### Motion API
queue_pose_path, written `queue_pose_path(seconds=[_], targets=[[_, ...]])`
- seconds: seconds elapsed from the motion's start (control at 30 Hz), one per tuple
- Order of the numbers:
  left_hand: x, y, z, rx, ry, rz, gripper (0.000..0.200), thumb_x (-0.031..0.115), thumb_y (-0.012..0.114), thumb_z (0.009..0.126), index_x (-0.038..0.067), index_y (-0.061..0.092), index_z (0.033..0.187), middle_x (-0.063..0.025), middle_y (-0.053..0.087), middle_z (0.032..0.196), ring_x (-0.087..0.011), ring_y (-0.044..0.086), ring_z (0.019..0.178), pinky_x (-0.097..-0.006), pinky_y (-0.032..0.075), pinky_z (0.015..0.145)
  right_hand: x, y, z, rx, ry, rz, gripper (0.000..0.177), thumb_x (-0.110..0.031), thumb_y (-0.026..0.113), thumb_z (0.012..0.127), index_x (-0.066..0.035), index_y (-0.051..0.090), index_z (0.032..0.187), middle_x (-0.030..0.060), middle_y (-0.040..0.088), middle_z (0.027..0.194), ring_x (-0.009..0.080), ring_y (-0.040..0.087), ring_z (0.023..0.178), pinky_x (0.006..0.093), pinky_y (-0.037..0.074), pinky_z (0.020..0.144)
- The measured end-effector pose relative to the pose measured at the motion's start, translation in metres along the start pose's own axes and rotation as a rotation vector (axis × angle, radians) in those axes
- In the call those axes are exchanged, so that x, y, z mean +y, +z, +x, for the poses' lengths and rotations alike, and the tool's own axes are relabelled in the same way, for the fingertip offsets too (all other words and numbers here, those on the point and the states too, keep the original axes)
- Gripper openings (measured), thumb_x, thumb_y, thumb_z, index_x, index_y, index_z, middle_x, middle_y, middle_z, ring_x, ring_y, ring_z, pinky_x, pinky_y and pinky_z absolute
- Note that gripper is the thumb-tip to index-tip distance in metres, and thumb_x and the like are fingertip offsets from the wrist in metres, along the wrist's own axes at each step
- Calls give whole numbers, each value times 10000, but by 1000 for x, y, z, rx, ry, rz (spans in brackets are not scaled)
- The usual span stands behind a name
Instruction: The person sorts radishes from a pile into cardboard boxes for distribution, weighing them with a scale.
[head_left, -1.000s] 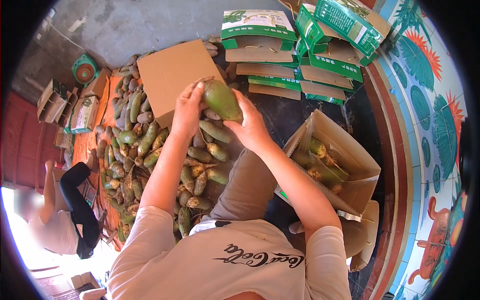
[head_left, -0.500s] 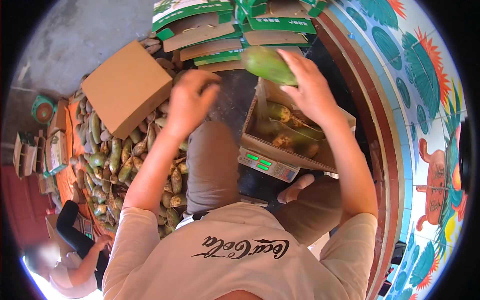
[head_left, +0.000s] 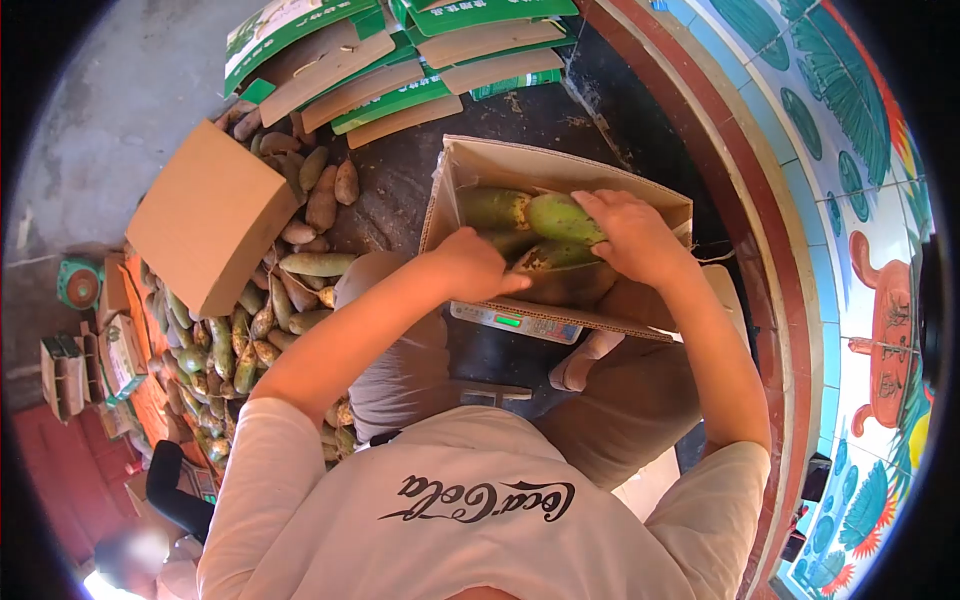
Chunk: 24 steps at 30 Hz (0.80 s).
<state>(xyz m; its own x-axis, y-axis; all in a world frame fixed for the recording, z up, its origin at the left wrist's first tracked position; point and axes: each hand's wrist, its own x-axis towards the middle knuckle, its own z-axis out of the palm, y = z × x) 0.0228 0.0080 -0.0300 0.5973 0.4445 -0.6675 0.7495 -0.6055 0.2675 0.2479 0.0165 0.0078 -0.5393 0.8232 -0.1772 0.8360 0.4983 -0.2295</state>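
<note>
My right hand [head_left: 635,235] is inside an open cardboard box [head_left: 570,155], its fingers closed around the end of a green radish [head_left: 562,217]. More green radishes [head_left: 495,208] with brown, soil-stained ends lie under and beside it. My left hand [head_left: 468,266] reaches over the box's near left side, fingers curled close to the radishes; what they grip is hidden. Beneath the box is a digital scale [head_left: 515,322] with a lit green display.
On my left spreads a big heap of radishes [head_left: 235,345], with a closed carton [head_left: 210,215] on top. Green-printed flattened boxes [head_left: 400,75] lie stacked ahead. A tiled wall [head_left: 860,270] borders the right side. Another person [head_left: 180,490] sits at lower left.
My right hand has lowered the radish from above into the box. My left hand has come across to the right, to the box's side. The view has shifted.
</note>
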Motion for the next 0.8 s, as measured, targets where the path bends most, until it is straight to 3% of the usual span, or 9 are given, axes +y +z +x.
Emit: queue_pose_path(seconds=[0.1, 0.23, 0.33, 0.43, 0.53, 0.8], targets=[[1, 22, -16, 239, 75, -60, 679, 546, 298, 891, -21, 665, 828, -177, 627, 839, -295, 563, 908, -408, 263, 1015, -4, 19, 20, -193, -3, -7, 630, -86, 687, 658, -72, 446, 1239, 152, 506, 1180, 308, 486, 1086, 380, 388, 933], [2, 23, -25, 267, 107, -43, 669, 549, 322, 883, -48, 623, 911, -190, 605, 891, -313, 542, 961, -429, 266, 1013, -20, 51, 52, -358, -54, 56, 601, -87, 688, 659, -75, 469, 1218, 134, 526, 1153, 300, 496, 1071, 377, 396, 918], [2, 21, -26, 264, 103, -37, 679, 565, 332, 871, -48, 621, 916, -184, 604, 884, -310, 537, 970, -433, 255, 1023, -18, 97, 61, -6, -327, 103, 405, -81, 630, 694, -65, 538, 1088, 129, 583, 1036, 303, 560, 972, 392, 448, 839], [0, 27, -26, 316, 103, -56, 681, 577, 344, 860, -44, 619, 916, -178, 599, 875, -310, 533, 962, -435, 244, 1032, -15, 104, 74, -115, -269, 46, 382, -85, 631, 700, -59, 541, 1071, 129, 596, 1002, 297, 570, 962, 386, 471, 803], [-1, 30, -28, 363, 124, -79, 678, 582, 355, 852, -40, 617, 912, -171, 592, 866, -309, 532, 946, -432, 237, 1038, -32, 101, 72, -253, -141, 36, 487, -123, 727, 631, -44, 524, 1067, 152, 571, 1000, 309, 575, 927, 387, 475, 777], [-1, 34, -27, 377, 117, -83, 662, 579, 400, 836, -41, 607, 939, -165, 589, 863, -297, 529, 959, -431, 226, 1045, -39, 125, 76, -102, -187, -6, 397, -113, 720, 622, 6, 527, 948, 156, 605, 838, 313, 604, 845, 378, 503, 699]])
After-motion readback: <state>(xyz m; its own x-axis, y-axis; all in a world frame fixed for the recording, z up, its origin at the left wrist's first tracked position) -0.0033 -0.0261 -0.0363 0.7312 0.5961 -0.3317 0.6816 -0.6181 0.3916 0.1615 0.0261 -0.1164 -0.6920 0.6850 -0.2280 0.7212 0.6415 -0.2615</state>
